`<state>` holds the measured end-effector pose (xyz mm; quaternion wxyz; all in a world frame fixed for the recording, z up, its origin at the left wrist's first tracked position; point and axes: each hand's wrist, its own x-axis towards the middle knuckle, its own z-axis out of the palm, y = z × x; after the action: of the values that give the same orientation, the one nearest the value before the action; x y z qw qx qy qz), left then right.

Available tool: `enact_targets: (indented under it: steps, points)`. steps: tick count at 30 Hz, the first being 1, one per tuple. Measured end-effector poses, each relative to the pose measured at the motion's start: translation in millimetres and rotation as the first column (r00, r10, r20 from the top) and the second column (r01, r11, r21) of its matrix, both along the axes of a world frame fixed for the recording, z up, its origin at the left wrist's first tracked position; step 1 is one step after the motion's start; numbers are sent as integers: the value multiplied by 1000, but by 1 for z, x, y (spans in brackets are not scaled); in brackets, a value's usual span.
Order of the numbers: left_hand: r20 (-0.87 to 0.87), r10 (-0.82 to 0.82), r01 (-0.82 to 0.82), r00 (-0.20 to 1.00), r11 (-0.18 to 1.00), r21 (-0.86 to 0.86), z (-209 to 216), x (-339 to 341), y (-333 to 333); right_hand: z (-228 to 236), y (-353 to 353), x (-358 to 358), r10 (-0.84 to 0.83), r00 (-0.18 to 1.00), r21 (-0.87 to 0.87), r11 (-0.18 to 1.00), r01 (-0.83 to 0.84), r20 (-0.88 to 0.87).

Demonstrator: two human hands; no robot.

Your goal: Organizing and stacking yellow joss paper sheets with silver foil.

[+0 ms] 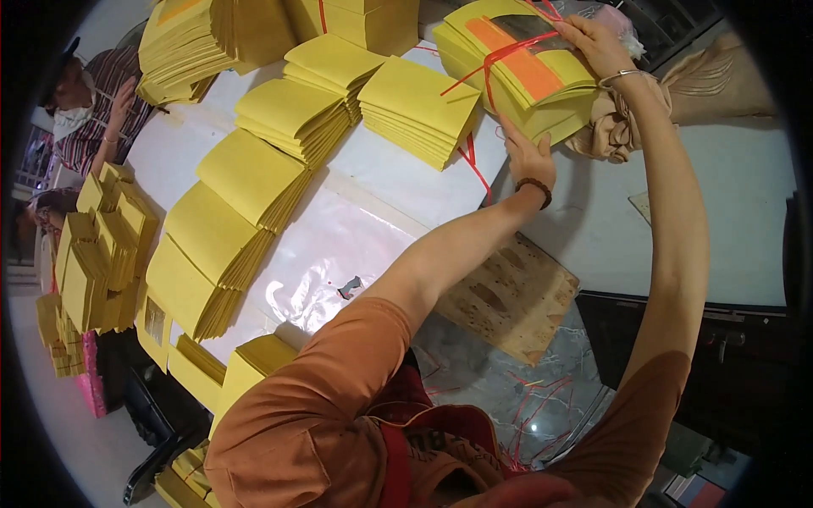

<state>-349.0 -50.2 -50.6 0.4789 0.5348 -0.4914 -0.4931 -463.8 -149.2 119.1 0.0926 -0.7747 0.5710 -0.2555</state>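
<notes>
A thick bundle of yellow paper envelopes (550, 120), tied with red strap (527, 42), sits at the far right end of the white table. Its top shows an orange panel and a dark picture patch. My left hand (532, 162), wearing a beaded bracelet, lies against the bundle's near left corner with fingers stretched and thumb apart. At the far right corner my right hand (597, 49), with a thin bangle, bends its fingers over the top edge beside the strap. Left of the bundle, a fanned stack of yellow envelopes (419, 106) lies close to a loose red strap end.
Several fanned yellow stacks (254, 178) curve along the white table (364, 190); taller piles (190, 42) stand behind. Brown cloth (711, 80) lies on the right-hand surface. A stained board (508, 292) sits below the table gap, with red strap scraps (542, 406) on the floor. Another person (102, 102) is at far left.
</notes>
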Motion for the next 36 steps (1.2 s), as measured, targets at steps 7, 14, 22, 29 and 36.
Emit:
enact_targets:
  steps: [7,14,22,29,36]
  points:
    - [7,148,-148,989,989,-28,-4,1,12,-7,18,8,-78,986,31,997,74,144]
    - [-22,129,-128,991,991,47,5,17,17,-23,26,22,-30,902,62,998,4,431]
    - [-98,80,-82,992,997,-14,-2,28,25,-37,42,21,-22,761,40,999,-5,648]
    - [-90,-135,119,987,980,-160,-50,50,-12,-84,26,5,-109,563,5,983,184,819]
    - [176,-532,540,828,841,2,-48,112,-19,-95,2,19,-100,341,-1,959,284,935]
